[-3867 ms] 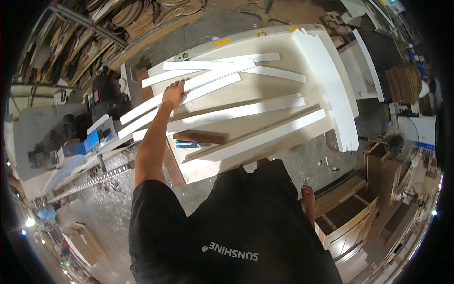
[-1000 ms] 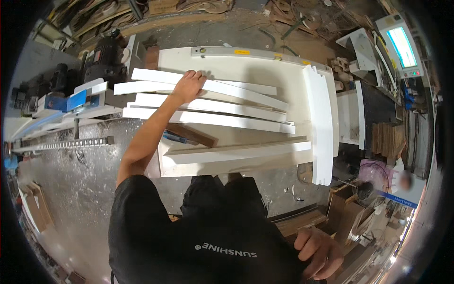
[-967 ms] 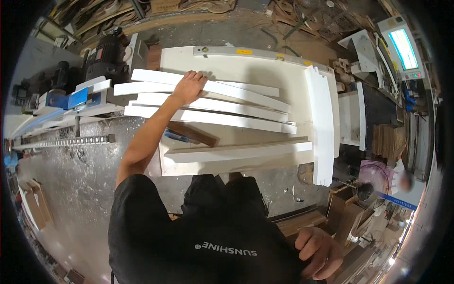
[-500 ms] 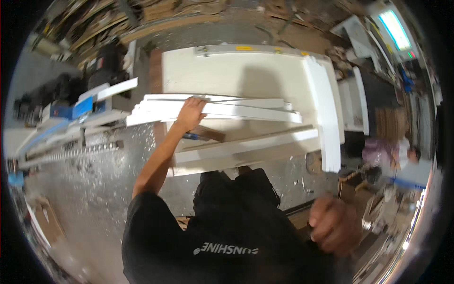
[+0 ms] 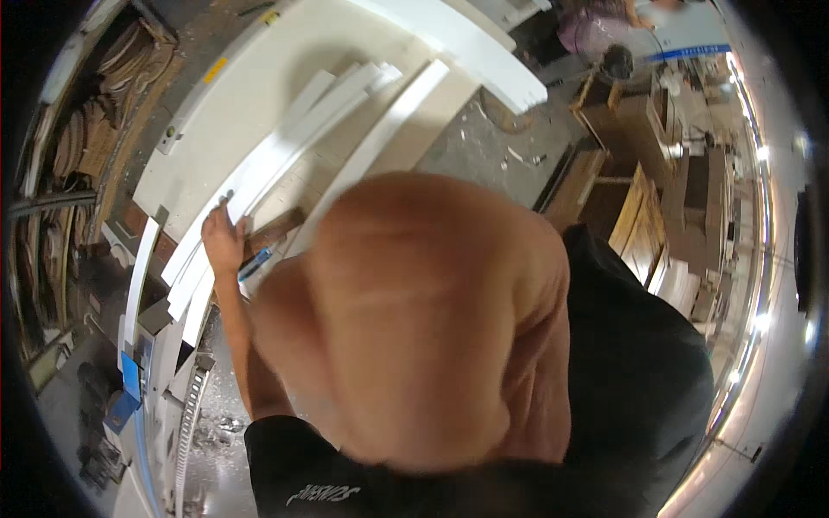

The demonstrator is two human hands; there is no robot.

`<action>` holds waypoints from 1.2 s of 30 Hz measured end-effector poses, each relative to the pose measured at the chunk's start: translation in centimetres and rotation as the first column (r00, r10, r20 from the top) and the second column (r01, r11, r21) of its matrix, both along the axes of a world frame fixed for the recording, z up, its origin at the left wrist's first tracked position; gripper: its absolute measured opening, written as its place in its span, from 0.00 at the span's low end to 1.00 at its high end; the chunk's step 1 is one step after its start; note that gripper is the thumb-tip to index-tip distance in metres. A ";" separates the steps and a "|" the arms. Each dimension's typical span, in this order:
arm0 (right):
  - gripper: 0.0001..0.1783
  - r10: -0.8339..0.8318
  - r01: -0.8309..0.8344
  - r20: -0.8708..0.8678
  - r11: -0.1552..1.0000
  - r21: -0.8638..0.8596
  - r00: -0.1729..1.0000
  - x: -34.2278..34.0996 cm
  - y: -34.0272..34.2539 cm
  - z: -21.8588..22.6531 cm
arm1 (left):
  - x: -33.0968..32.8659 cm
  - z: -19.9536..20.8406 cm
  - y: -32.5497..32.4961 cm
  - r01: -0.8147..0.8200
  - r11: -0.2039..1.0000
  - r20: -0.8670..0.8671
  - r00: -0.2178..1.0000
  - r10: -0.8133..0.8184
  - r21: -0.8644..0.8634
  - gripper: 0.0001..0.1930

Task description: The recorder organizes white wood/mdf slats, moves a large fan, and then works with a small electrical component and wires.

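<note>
Several long white strips (image 5: 285,151) lie in a loose bundle across a pale board (image 5: 250,95). My left hand (image 5: 224,240) grips the near left end of the bundle, fingers over the strips and thumb at their edge. Beside its wrist lies a slim blue object (image 5: 254,264), its kind unclear, with a brown piece (image 5: 278,226) just beyond it. Large and blurred, my right hand (image 5: 423,319) is raised close to the camera, hiding the middle of the view. Its fingers cannot be made out, nor whether it holds anything.
One separate white strip (image 5: 389,129) lies along the near side of the board, and a wide white piece (image 5: 458,43) crosses its far right end. A metal level (image 5: 203,86) borders the left side. Brown cartons (image 5: 691,198) stand at right; a slotted metal rail (image 5: 188,423) is at lower left.
The view has turned, so the board now slants toward the upper left. My right hand has risen from the lower right to close before the camera. My left hand stays on the strips.
</note>
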State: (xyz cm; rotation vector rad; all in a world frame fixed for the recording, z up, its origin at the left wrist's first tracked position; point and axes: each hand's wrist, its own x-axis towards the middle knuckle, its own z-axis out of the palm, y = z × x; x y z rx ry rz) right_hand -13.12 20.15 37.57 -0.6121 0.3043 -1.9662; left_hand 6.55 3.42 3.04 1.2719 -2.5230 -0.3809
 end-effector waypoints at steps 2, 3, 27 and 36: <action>0.20 0.036 -0.032 0.082 0.998 -0.050 0.996 -0.1 0.6 -1.2 | 1.3 0.0 0.9 -0.016 0.999 0.049 0.999 0.015 0.038 0.30; 0.20 0.022 -0.017 0.070 0.998 -0.062 0.997 -0.5 0.8 -1.3 | 0.9 0.0 0.2 0.029 0.997 -0.039 0.999 -0.026 0.068 0.31; 0.26 -0.065 0.071 -0.508 0.997 -0.007 0.859 -5.9 3.7 2.8 | 0.2 -0.3 0.3 -0.018 0.996 0.025 1.000 0.015 0.092 0.34; 0.23 0.608 -0.692 -0.754 0.656 0.302 0.248 -13.4 0.5 -5.7 | 0.2 -0.4 0.0 -0.094 0.992 0.116 0.990 0.085 0.079 0.32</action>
